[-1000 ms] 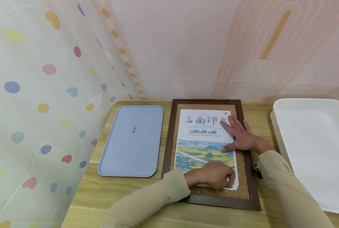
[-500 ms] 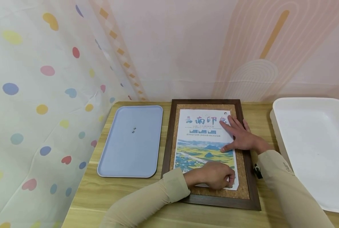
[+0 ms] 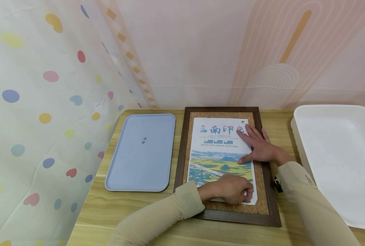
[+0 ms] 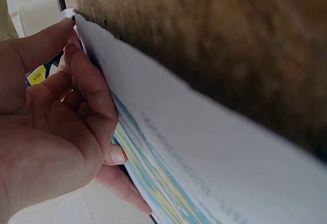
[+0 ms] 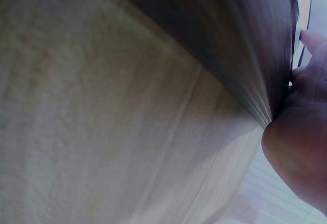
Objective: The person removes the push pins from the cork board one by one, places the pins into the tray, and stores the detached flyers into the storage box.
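1. The left hand [image 3: 233, 189] is curling its fingers at the lower right corner of the poster [image 3: 220, 153]. Only the left wrist view is showing the thumb and fingers [image 4: 87, 81] actually pinching the lifted paper edge away from the cork.
2. The right hand [image 3: 260, 146] is lying flat with straight fingers, pressing the poster's upper right part down, just below a small metal pin [image 3: 242, 121]. The right wrist view is showing only a bit of palm against the dark frame edge, so the head view is telling more.
3. The poster is lying on the cork board [image 3: 228, 164], inside its dark wooden frame, at the middle of the tabletop [image 3: 108, 212].
4. A blue tray [image 3: 142, 153] is sitting just left of the board, carrying two small pins [image 3: 143, 139]; a white bin [image 3: 339, 157] is standing close on the right. Bare wood is showing in front and in the narrow gaps between them.
5. A dotted curtain [image 3: 41, 102] is hanging at the left, and a pink patterned backdrop [image 3: 231, 51] is closing off the rear.
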`<state>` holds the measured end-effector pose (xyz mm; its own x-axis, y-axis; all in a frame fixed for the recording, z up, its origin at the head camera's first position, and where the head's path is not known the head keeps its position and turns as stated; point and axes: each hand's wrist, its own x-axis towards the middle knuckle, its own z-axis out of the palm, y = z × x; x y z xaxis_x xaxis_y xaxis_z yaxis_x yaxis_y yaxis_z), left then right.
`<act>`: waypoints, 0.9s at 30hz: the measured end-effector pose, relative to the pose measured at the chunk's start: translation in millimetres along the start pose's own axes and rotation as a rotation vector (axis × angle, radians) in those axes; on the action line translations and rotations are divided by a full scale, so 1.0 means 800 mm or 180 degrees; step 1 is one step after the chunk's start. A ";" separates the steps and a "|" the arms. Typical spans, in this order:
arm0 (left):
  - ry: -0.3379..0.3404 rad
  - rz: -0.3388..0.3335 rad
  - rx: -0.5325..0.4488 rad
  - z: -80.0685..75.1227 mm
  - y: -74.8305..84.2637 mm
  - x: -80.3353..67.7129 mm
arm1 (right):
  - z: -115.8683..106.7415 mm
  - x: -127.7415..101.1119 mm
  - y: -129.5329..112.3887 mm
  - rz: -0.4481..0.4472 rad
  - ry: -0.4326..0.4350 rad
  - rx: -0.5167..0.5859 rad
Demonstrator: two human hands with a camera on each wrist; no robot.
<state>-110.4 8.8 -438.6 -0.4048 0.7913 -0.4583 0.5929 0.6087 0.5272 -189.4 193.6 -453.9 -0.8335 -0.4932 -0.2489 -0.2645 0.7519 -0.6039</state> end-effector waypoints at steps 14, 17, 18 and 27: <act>-0.0122 0.0084 -0.0099 -0.004 -0.002 -0.004 | 0.000 -0.001 0.000 0.0002 -0.0002 -0.0007; -0.0126 0.0143 -0.0238 -0.004 -0.005 -0.006 | 0.000 -0.001 -0.001 0.0018 -0.0016 -0.0016; -0.0127 0.0160 -0.0282 -0.005 -0.006 -0.007 | 0.000 -0.001 -0.001 0.0020 -0.0016 -0.0015; -0.0081 0.0266 -0.0496 -0.005 -0.010 -0.008 | -0.001 -0.002 0.000 0.0044 -0.0026 -0.0024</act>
<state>-115.3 -0.9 -437.1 -0.3398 0.8389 -0.4252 0.5079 0.5441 0.6678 -187.9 194.5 -453.0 -0.8332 -0.4862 -0.2635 -0.2566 0.7620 -0.5945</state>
